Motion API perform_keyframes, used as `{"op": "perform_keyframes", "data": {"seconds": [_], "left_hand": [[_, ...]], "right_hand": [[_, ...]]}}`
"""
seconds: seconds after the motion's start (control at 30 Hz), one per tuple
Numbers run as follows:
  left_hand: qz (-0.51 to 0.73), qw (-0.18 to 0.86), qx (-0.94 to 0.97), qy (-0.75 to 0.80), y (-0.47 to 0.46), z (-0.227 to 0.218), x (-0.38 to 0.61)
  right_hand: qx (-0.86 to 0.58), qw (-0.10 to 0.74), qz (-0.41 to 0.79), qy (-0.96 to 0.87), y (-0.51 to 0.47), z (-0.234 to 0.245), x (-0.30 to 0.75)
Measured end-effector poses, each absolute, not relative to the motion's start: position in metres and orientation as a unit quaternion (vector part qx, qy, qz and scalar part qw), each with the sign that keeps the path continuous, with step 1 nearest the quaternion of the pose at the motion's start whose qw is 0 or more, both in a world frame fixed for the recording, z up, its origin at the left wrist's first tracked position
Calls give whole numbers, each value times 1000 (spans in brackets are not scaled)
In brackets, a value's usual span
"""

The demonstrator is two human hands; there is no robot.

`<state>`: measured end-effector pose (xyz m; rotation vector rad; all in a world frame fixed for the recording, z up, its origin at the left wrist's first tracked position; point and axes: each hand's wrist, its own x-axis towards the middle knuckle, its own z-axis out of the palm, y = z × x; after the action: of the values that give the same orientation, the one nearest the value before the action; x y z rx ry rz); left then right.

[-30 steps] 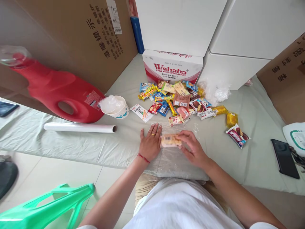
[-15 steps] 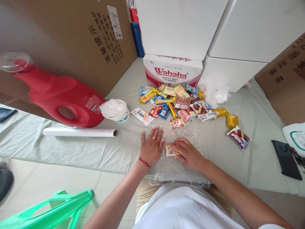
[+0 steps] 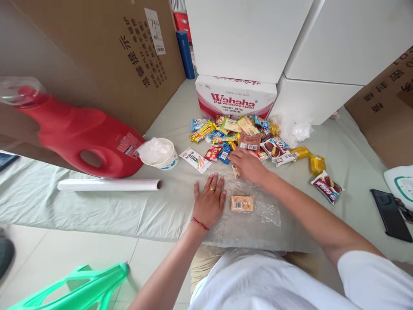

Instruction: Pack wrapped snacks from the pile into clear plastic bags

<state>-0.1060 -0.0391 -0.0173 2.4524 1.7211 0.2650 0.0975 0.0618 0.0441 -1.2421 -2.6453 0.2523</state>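
Observation:
My left hand (image 3: 210,199) lies flat, fingers spread, on the left edge of a clear plastic sheet (image 3: 263,217) spread on the pale green cloth. A small tan wrapped snack (image 3: 241,203) rests on the sheet just right of that hand. My right hand (image 3: 248,165) reaches forward to the near edge of a pile of several wrapped snacks (image 3: 245,137), palm down over a small packet; its fingers are partly curled and I cannot see whether they grip it.
A red jug (image 3: 82,137) lies on its side at left, with a paper cup (image 3: 159,153) and a white roll (image 3: 108,185) beside it. A Wahaha carton (image 3: 235,98), white boxes and cardboard boxes stand behind. A phone (image 3: 390,209) lies at right; a green stool (image 3: 74,288) is below left.
My right hand let go of the tan snack, leaving it on the plastic sheet, and moved forward to the snack pile. My left hand stayed flat on the sheet.

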Motion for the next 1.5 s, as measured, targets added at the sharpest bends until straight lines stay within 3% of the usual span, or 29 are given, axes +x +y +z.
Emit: {"op": "perform_keyframes", "data": {"seconds": [0.2, 0.37, 0.57, 0.77, 0.93, 1.13, 1.3, 1.5], "left_hand": [[91, 64, 812, 573, -40, -17, -107], [104, 71, 811, 571, -41, -17, -107], [95, 67, 810, 575, -41, -17, -107], [97, 69, 811, 573, -41, -16, -107], [115, 89, 810, 568, -41, -17, -108], [114, 96, 810, 567, -40, -16, -109], [105, 85, 812, 568, -39, -16, -109], [108, 94, 806, 574, -39, -14, -111]], "right_hand": [[-410, -30, 38, -911, 130, 30, 68], [-412, -78, 44, -907, 130, 41, 81], [-379, 9, 31, -925, 143, 35, 41], [-405, 40, 65, -911, 147, 46, 19], [-441, 190, 269, -835, 82, 70, 79], [-474, 230, 425, -736, -17, 61, 140], [-499, 207, 279, -794, -43, 35, 129], [-454, 281, 189, -824, -72, 42, 128]]}}
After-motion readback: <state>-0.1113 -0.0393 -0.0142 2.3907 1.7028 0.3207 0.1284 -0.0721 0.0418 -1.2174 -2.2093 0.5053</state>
